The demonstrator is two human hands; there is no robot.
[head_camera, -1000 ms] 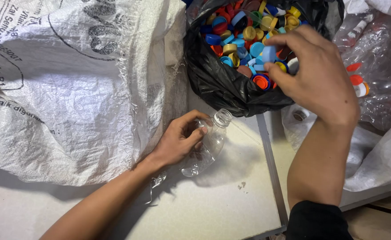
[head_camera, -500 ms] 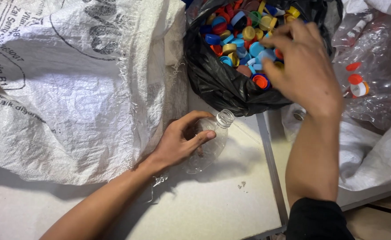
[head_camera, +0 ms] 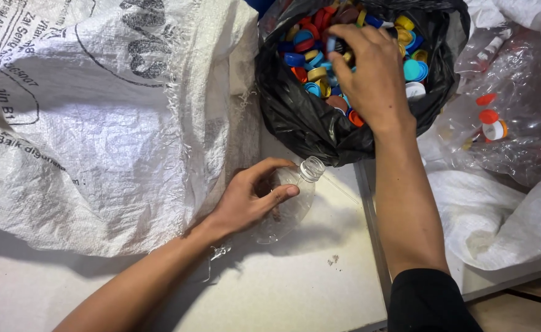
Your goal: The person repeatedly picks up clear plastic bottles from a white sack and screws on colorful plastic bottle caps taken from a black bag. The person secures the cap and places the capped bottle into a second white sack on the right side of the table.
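Deeper into the black bag (head_camera: 295,117) of caps (head_camera: 307,58), right hand (head_camera: 372,74) pinches one; left (head_camera: 249,200) grips bottle (head_camera: 289,200).

the right hand (head_camera: 372,74) covers part of the caps (head_camera: 307,58) in the black bag (head_camera: 301,123), and its fingertips are buried among them, so a grip cannot be told. the left hand (head_camera: 252,200) hides much of the bottle (head_camera: 292,200). the white sack (head_camera: 98,117) is cut off at the top and left edges. bottles in the clear bag (head_camera: 510,110) blur together.
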